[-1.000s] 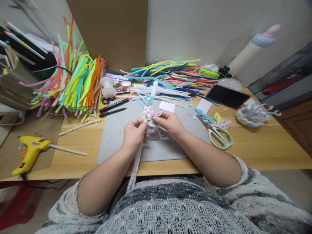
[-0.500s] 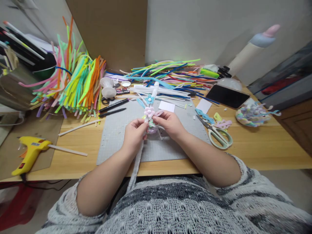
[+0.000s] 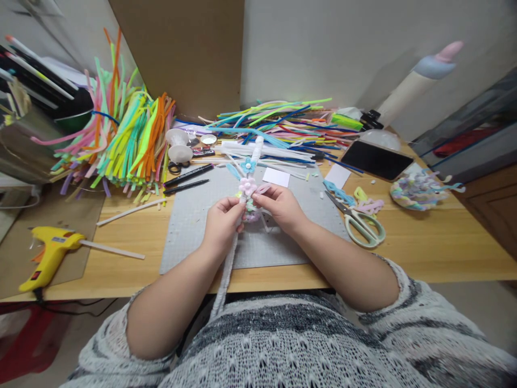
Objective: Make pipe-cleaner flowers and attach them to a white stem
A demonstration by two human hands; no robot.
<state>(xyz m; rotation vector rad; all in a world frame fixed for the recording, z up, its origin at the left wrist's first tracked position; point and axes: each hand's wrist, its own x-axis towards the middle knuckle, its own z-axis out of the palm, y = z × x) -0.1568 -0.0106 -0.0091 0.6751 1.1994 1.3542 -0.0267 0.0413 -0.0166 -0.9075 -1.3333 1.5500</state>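
My left hand (image 3: 220, 223) is closed in a pinch on a white fuzzy pipe-cleaner band (image 3: 225, 277). Its lower end hangs over the table edge towards my lap, and its wrapped white top (image 3: 257, 148) points away from me. A pink flower (image 3: 247, 186) and a blue flower (image 3: 247, 165) sit along this band, with green and lilac pieces partly hidden between my hands. Thumb and fingers of my right hand (image 3: 285, 207) pinch a pale pink pipe-cleaner piece (image 3: 264, 188) just right of the pink flower. Both hands are above the grey cutting mat (image 3: 194, 237).
Green-handled scissors (image 3: 365, 229) lie at the mat's right edge, near blue and pink pipe-cleaner pieces. A phone (image 3: 377, 160) is behind them. To the left are a yellow glue gun (image 3: 54, 248), black pens (image 3: 188, 180) and upright pipe-cleaner bundles (image 3: 129, 140). More pipe cleaners (image 3: 274, 121) lie at the back.
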